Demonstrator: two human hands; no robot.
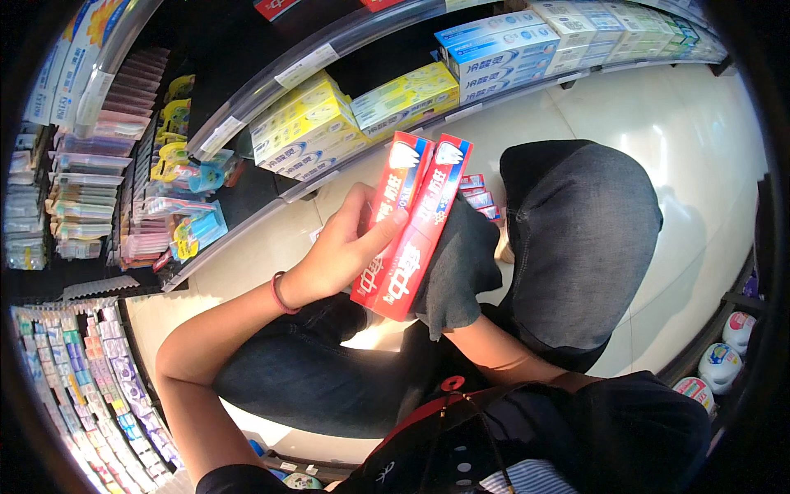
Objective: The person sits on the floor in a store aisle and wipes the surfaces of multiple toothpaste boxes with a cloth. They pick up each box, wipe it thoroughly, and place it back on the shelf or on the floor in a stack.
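My left hand grips two long red toothpaste boxes side by side, its thumb across their front and its fingers behind. They tilt up and to the right and bear white writing and a tooth picture. A dark grey cloth is bunched against the right side of the boxes. From below, my right wrist runs into this cloth, which covers my right hand, so the fingers are hidden. Beyond the cloth, several smaller-looking red and blue boxes lie low down by my legs, partly covered.
Yellow toothpaste boxes and blue ones are stacked on the low shelf ahead. Its clear front edge runs close to the held boxes. Packaged toothbrushes hang at left. My bent knee rises at right above pale floor tiles.
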